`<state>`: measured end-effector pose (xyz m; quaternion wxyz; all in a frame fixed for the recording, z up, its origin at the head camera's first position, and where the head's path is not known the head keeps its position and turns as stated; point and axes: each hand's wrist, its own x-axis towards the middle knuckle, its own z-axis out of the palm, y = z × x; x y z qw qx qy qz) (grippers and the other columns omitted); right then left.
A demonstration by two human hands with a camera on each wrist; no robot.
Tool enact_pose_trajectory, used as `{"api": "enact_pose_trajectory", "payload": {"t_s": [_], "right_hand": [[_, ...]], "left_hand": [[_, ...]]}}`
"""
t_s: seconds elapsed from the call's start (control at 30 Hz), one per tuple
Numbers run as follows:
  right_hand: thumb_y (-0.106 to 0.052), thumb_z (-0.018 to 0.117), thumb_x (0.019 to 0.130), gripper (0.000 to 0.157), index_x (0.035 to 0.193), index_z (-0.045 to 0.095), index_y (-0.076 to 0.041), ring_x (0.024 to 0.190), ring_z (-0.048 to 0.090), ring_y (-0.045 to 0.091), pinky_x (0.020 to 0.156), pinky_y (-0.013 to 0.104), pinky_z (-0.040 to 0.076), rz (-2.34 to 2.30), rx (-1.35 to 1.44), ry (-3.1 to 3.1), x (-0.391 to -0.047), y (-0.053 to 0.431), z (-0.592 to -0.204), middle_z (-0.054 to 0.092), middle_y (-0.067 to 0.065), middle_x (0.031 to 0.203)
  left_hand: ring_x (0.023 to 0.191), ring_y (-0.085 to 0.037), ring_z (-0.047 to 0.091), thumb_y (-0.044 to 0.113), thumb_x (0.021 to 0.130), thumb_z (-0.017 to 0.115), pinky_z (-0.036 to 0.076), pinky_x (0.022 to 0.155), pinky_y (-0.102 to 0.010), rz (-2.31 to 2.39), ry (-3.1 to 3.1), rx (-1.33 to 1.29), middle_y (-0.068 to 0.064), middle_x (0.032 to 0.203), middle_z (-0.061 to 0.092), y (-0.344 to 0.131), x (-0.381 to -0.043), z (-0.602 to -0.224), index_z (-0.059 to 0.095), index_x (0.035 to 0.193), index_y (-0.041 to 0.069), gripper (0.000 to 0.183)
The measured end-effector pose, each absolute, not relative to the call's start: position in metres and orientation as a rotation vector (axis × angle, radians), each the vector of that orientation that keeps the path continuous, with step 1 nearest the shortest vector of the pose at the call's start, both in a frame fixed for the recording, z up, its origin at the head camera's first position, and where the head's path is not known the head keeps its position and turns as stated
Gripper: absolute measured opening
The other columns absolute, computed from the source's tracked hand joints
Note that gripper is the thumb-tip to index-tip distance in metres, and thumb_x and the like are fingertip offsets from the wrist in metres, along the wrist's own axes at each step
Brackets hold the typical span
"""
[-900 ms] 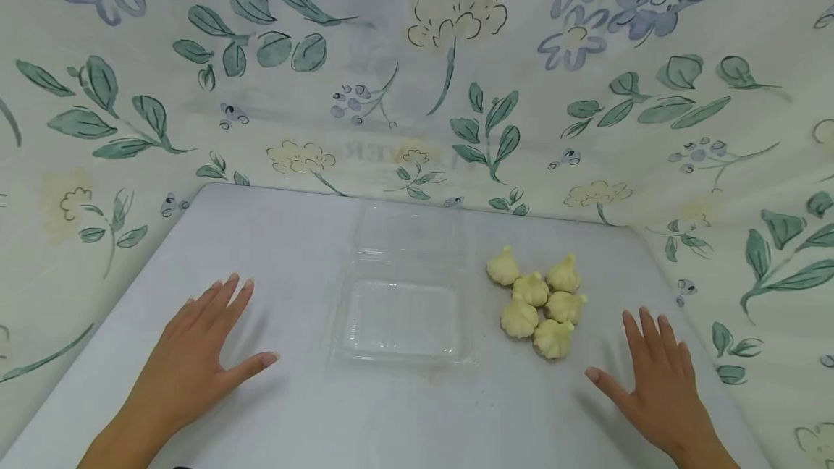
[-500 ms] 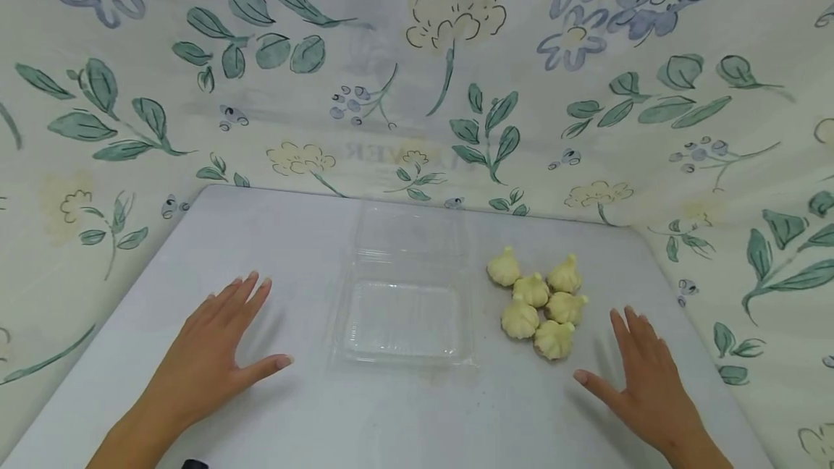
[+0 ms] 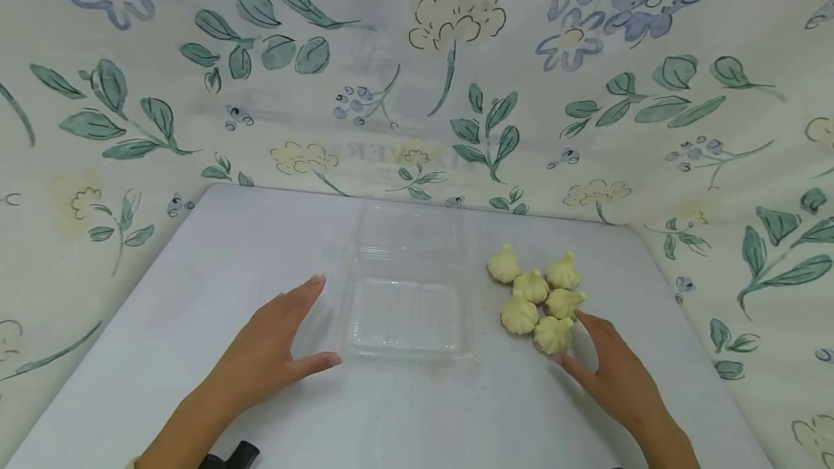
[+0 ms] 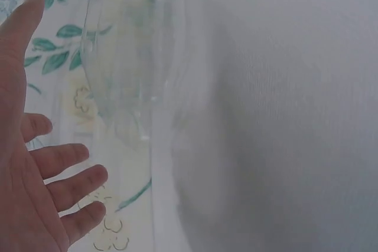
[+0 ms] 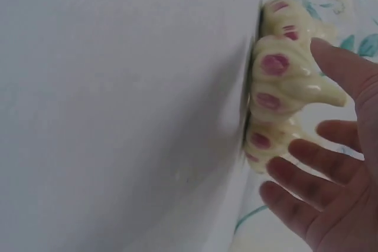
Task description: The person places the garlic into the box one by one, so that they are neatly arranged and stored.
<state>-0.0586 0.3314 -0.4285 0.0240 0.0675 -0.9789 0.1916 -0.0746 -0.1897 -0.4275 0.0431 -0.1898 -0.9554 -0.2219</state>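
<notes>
I bring left grip [image 3: 263, 353], fingers apart, left of clear container [image 3: 405, 317]; right grip [image 3: 615, 368], also apart, advances to garlic bulbs [image 3: 519, 315] right of it, apparently within reach.

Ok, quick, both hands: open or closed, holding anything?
Left hand: open, holding nothing, beside the clear plastic container.
Right hand: open at the nearest garlic bulb, not gripping it; whether it touches cannot be told.

Left hand [image 3: 268, 342] and right hand [image 3: 615, 371] extend forward (thumbs [image 3: 314, 363] spread wide).
</notes>
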Motion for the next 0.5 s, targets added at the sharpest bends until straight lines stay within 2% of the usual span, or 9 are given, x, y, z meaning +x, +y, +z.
{"api": "enact_pose_trajectory", "payload": {"t_s": [0.1, 0.2, 0.37, 0.5], "right_hand": [[-0.040, 0.077, 0.097, 0.072, 0.149, 0.048, 0.001, 0.121, 0.062, 0.043, 0.094, 0.057, 0.053, 0.694, 0.201, -3.012, -0.062, 0.329, -0.429, 0.055, 0.023, 0.141], [-0.036, 0.078, 0.097, 0.068, 0.145, 0.052, 0.003, 0.116, 0.065, 0.040, 0.093, 0.053, 0.056, 0.792, 0.173, -3.007, -0.066, 0.327, -0.428, 0.060, 0.023, 0.135], [-0.027, 0.081, 0.094, 0.062, 0.139, 0.056, 0.008, 0.111, 0.068, 0.041, 0.090, 0.053, 0.057, 0.832, 0.145, -3.026, -0.071, 0.321, -0.425, 0.063, 0.026, 0.130], [-0.025, 0.081, 0.093, 0.059, 0.137, 0.058, 0.006, 0.110, 0.068, 0.041, 0.090, 0.053, 0.057, 0.839, 0.113, -3.052, -0.073, 0.319, -0.425, 0.063, 0.026, 0.129]], "left_hand": [[0.145, -0.041, 0.043, 0.083, 0.084, 0.062, 0.037, 0.113, -0.061, -0.732, -2.954, -0.580, -0.010, 0.168, 0.035, -0.183, -0.076, -0.431, 0.016, 0.169, 0.020, 0.115], [0.145, -0.039, 0.045, 0.085, 0.082, 0.061, 0.040, 0.112, -0.060, -0.775, -2.966, -0.580, -0.009, 0.168, 0.035, -0.179, -0.077, -0.434, 0.018, 0.169, 0.021, 0.116], [0.144, -0.038, 0.046, 0.083, 0.081, 0.065, 0.042, 0.110, -0.060, -0.834, -2.960, -0.587, -0.010, 0.164, 0.040, -0.178, -0.079, -0.441, 0.021, 0.168, 0.022, 0.115], [0.142, -0.035, 0.049, 0.077, 0.082, 0.071, 0.044, 0.109, -0.059, -0.882, -2.935, -0.589, -0.009, 0.158, 0.049, -0.177, -0.080, -0.447, 0.025, 0.167, 0.021, 0.112]]}}
